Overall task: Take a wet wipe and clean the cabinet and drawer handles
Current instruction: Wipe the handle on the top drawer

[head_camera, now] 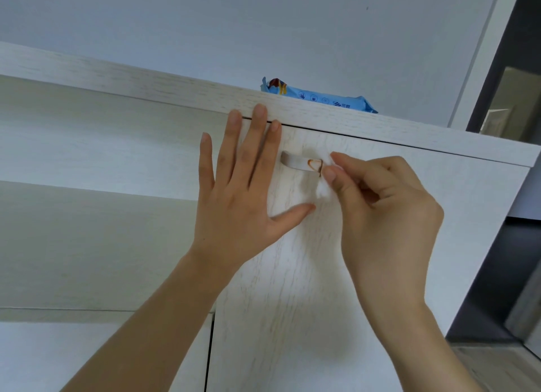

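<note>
Wet wipe (pixel 317 188): a soft, white, crumpled wad, thin and slightly translucent at its edges, pinched between the thumb and fingertips (pixel 330 175) of the right hand (pixel 386 213); it hangs just below those fingertips and presses against the right end of the handle.
Handle (pixel 301 164): a short flat strap of pale wood-look material, smooth, curved at its left end, standing out from the door; an orange-brown smear in a looped, heart-like outline marks it just left of the right fingertips.
Right hand: fingers curled in and closed on the wipe, thumb and forefinger meeting at the handle's end.
Left hand (pixel 237 198): flat and open, fingers spread and straight, holding nothing; palm pressed on the door, fingertips reaching to the seam under the top board, thumb pointing toward the wipe and ending just below it.
Cabinet door (pixel 292 289): whitewashed wood grain with fine vertical streaks, matte, flat, with a dark narrow gap along its left edge.
Top board (pixel 175 87): a thick slab of the same pale grain, its front edge just above the left fingertips.
Wipe packet (pixel 319 97): a blue glossy plastic pouch with crimped ends and small printed icons, lying on the top board, above and beyond both hands.
Wall (pixel 263 26): plain, smooth, pale grey-blue.
</note>
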